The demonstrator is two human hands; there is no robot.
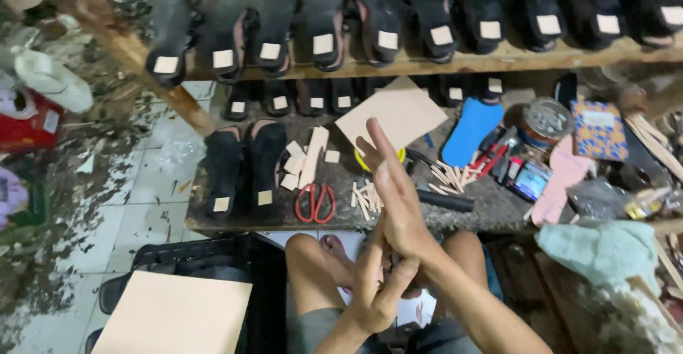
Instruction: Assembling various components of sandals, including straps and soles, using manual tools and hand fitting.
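My right hand (395,199) is raised in front of me, flat, fingers straight and pointing up. My left hand (377,288) presses against its heel from below, palm to palm, fingers stretched along it. Neither hand holds anything. Both hover over my bare knees (311,258), just short of a low workbench (491,208). Closest on the bench are red-handled scissors (315,203), a scatter of small pale sticks (366,196) and a black cylinder (445,200). A tan cardboard sheet (402,114) leans behind my fingertips.
Two wooden shelves (427,62) carry rows of black sandals with paper tags; one pair (245,165) lies on the bench. A blue insole (471,130), tin can (544,120), patterned notebook (599,130) and tools sit right. A cardboard sheet (174,315) covers a black crate; teal cloth (601,251) right.
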